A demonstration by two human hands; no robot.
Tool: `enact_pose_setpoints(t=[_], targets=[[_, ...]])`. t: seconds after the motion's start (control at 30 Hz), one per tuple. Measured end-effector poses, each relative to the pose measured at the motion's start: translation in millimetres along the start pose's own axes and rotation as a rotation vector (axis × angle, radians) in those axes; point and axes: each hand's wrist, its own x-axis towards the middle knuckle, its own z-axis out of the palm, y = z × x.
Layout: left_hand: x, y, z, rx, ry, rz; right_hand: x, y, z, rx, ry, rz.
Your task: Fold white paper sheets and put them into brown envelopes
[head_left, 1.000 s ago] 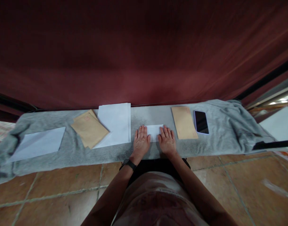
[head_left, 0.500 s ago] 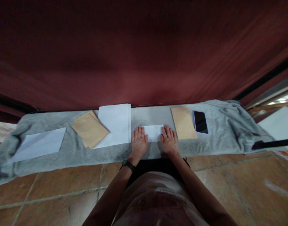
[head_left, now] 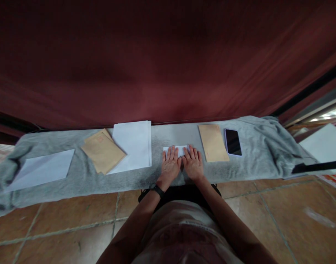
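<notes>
A small white sheet of paper (head_left: pixel 179 150), seemingly folded, lies on the grey cloth in front of me, mostly covered by my hands. My left hand (head_left: pixel 170 165) rests flat on its left part, fingers stretched out and pointing away from me. Flat on the right part lies my right hand (head_left: pixel 193 165), its fingers a little spread. The two thumbs nearly meet over the paper's middle. Just right of my right hand is a brown envelope (head_left: pixel 213 143). Left of my left hand lies a stack of larger white paper sheets (head_left: pixel 133 143).
Several brown envelopes (head_left: pixel 103 152) overlap the paper stack's left edge. Another white sheet (head_left: pixel 44 168) lies at the far left. A phone (head_left: pixel 233 142) sits beyond the right envelope. Behind the cloth-covered bench (head_left: pixel 253 165) hangs a dark red curtain (head_left: pixel 162 95); tiled floor (head_left: pixel 82 234) is below.
Both hands have slid inward from the paper's left and right ends toward its middle, now covering most of it. The envelopes, stack and phone stay in place.
</notes>
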Motion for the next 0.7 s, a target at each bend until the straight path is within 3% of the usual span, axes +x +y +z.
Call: enact_pose_setpoints(t=[0.3,0.5,0.7], targets=[[3,-11,-5.5,0.024,0.029,-0.056,2,-1,3,-0.013,0.049,0.045],[4,-2,-4.3,-0.017,-0.007,0.052,10,-3,-5,0.003,-0.007,-0.048],[4,-7,-3.8,-0.008,-0.018,0.04,13,-4,0,-0.005,-0.008,-0.003]])
